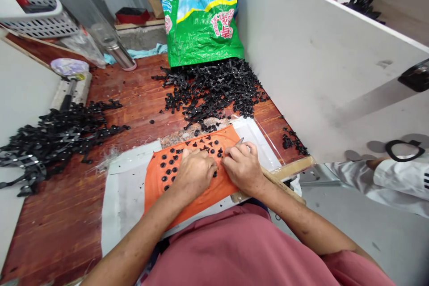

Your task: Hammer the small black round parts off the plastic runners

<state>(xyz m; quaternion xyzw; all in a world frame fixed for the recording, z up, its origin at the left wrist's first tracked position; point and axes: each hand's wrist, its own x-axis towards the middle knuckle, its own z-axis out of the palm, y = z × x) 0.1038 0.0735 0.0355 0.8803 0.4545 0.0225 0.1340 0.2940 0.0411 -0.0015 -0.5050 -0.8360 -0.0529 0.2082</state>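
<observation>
Seemingly partway: black studs point(163, 166) dot the left of the orange cloth point(208, 199) on the table point(56, 228); others lie loose toward its far edge. Right hand point(244, 165) fingers clasp a slim tool point(240, 141); left hand point(197, 167) grip, cannot tell

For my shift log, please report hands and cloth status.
Left hand at orange cloth. Right hand holding pointed tool. Black pieces dotting cloth; nothing visibly blocking.

Bright light, wide-angle edge distortion
</observation>
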